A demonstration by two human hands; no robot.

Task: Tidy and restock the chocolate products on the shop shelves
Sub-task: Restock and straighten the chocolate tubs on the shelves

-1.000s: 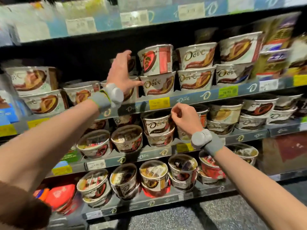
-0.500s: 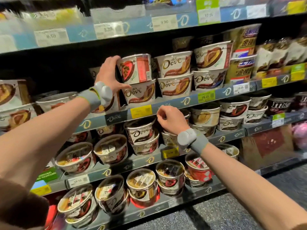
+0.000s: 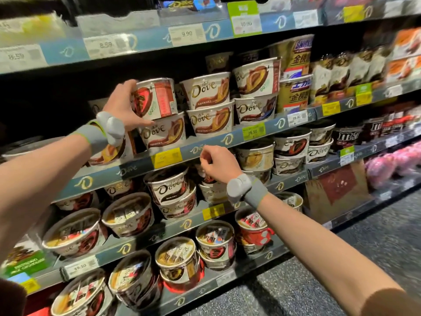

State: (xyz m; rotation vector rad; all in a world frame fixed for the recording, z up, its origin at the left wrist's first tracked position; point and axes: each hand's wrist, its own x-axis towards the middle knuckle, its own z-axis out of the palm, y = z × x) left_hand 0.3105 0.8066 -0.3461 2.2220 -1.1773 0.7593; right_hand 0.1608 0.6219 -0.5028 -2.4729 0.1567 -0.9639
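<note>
The left hand still grips the red-labelled Dove tub, stacked on another tub on the second shelf, as before. The right hand, fingers curled and holding nothing, has lifted slightly to that shelf's edge.

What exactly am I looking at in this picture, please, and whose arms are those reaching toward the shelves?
There is no machine here: a person wears a camera on the head, so you see their own two arms from above. Each wrist carries a grey band. The left hand grips the top Dove tub, which is turned so its label faces sideways, stacked on another Dove tub. The right hand hangs in front of the shelf edge with fingers curled; I cannot tell whether it pinches anything. The shelves hold stacked chocolate tubs, with price tags along their edges.
</note>
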